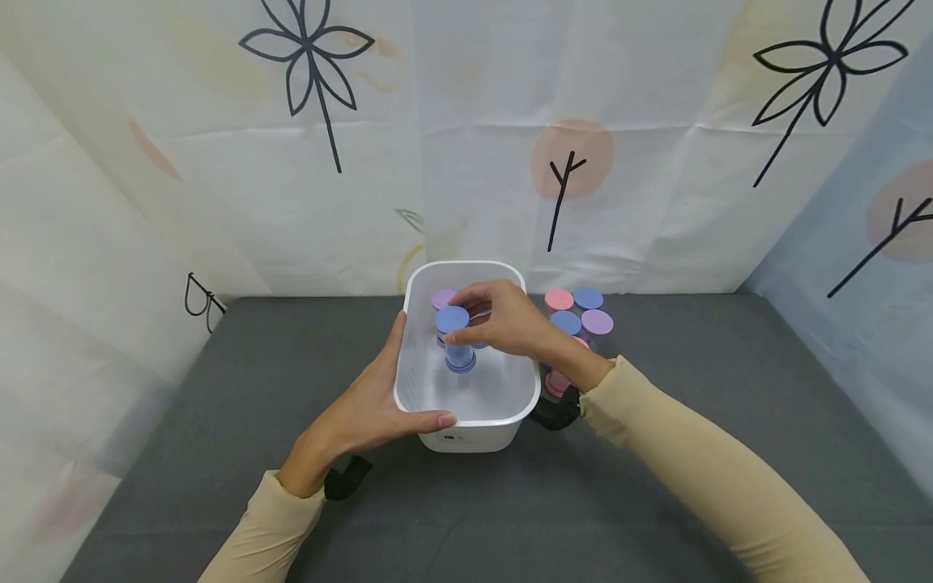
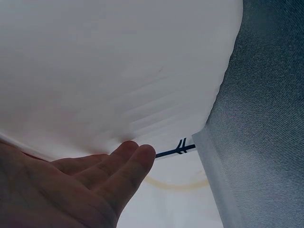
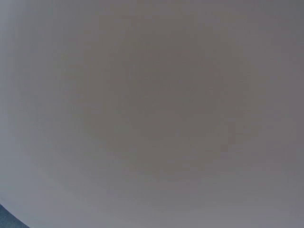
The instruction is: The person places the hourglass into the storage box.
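Observation:
My right hand [image 1: 503, 317] reaches over the white plastic bin [image 1: 462, 440] and pinches a blue cylindrical container [image 1: 452, 321] near its flat round top. That container stands upright in this view, its wider base ring low inside the bin. A purple-topped container [image 1: 442, 298] is behind it, and another blue piece shows partly under my right fingers. My left hand [image 1: 372, 403] rests against the bin's left side, fingers straight along the outer wall and thumb laid over the front rim. In the left wrist view, the left fingers [image 2: 130, 166] touch the white wall [image 2: 118, 71].
To the right of the bin stand several containers with pink, blue and purple tops, such as a purple one [image 1: 597, 322] and a pink one [image 1: 559, 300]; my right forearm hides some. A dark grey cloth [image 1: 692, 364] covers the table. A patterned white curtain [image 1: 474, 162] hangs behind.

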The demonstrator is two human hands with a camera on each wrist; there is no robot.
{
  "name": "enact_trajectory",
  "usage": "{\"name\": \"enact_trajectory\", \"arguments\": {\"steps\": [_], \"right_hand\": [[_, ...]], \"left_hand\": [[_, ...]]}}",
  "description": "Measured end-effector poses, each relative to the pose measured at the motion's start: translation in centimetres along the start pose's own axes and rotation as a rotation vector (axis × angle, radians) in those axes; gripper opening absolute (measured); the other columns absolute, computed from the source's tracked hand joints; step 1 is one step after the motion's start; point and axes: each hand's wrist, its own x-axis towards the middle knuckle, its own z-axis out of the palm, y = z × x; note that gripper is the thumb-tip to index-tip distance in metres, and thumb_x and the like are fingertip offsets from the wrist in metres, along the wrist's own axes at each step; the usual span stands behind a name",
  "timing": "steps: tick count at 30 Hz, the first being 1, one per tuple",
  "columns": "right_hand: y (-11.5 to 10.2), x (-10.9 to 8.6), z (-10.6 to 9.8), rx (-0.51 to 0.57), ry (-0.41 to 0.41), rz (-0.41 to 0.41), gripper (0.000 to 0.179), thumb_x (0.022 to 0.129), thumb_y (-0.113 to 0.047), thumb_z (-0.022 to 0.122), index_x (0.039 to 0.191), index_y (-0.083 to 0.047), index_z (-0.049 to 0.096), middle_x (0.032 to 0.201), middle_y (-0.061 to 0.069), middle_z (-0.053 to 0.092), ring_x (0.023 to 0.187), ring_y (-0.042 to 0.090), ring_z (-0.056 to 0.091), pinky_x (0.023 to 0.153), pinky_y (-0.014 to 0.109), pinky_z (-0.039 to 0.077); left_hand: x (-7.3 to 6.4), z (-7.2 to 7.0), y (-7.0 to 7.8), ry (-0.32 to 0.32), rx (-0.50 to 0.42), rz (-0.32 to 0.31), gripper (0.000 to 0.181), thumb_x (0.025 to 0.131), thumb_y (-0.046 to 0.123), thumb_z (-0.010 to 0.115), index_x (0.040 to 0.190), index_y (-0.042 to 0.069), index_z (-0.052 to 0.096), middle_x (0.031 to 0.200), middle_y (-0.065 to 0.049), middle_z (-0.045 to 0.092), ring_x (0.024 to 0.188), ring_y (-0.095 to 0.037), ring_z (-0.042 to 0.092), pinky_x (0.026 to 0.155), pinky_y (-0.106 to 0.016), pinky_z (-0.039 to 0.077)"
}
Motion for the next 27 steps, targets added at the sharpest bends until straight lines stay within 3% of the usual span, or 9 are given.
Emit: {"name": "enact_trajectory", "arguments": {"steps": [8,13,22,27], "right_hand": [[0.4,0.7,-0.3,-0.037,-0.066,0.002,0.045,0.079,-0.011,0.088,0.118,0.002,0.07,0.109,0.01,0.072,0.098,0.023,0.07,0.087,0.032,0.056],[0.6,1.2,-0.7,-0.066,-0.109,0.036,0.047,0.08,-0.012,0.088,0.121,0.002,0.069,0.112,0.01,0.072,0.1,0.023,0.07,0.087,0.031,0.056],[1.0,2.4,-0.7,-0.143,-0.153,0.022,0.048,0.079,-0.012,0.088,0.121,0.003,0.07,0.11,0.01,0.074,0.098,0.021,0.071,0.087,0.03,0.056],[1.2,2.9,-0.4,-0.174,-0.168,0.024,0.046,0.08,-0.014,0.089,0.119,0.001,0.071,0.107,0.007,0.074,0.095,0.019,0.07,0.086,0.03,0.055]], "left_hand": [[0.0,0.0,0.1,0.002,0.008,-0.001,0.131,0.072,0.038,0.094,0.16,0.043,-0.003,0.148,0.006,0.042,0.114,-0.021,0.06,0.09,-0.05,0.053],[0.0,0.0,0.1,0.002,0.018,-0.014,0.132,0.072,0.04,0.094,0.16,0.044,-0.004,0.149,0.006,0.041,0.114,-0.023,0.06,0.09,-0.052,0.053],[-0.1,0.0,0.0,0.0,0.02,-0.028,0.133,0.073,0.041,0.093,0.16,0.044,-0.008,0.154,0.004,0.037,0.117,-0.031,0.059,0.089,-0.054,0.052],[-0.2,0.0,0.0,0.0,0.025,-0.03,0.134,0.073,0.041,0.092,0.161,0.038,-0.009,0.159,0.002,0.032,0.121,-0.033,0.057,0.091,-0.056,0.051]]}}
